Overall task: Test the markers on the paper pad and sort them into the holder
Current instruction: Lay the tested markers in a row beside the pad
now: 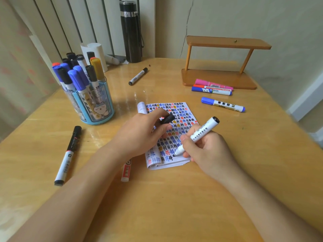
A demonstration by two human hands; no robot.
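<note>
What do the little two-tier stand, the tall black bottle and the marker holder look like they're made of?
The stand looks like wood with a smooth orange-brown finish, though it could be plastic. The bottle seems metal or plastic: dark, glossy, with a shiny silver band. The holder looks like light-blue plastic with clear printed panels.

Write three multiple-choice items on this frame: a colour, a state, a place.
1. What colour is the marker holder? A. red B. light blue C. green
2. The marker in the right hand is: A. capped B. in the holder C. uncapped, tip on the paper pad
3. Where is the black cap? A. in the left hand B. in the holder C. on the marker
Key: 1B, its wall shows light blue; 2C, its bare tip touches the page; 3A, that hand pinches it above the pad.
</note>
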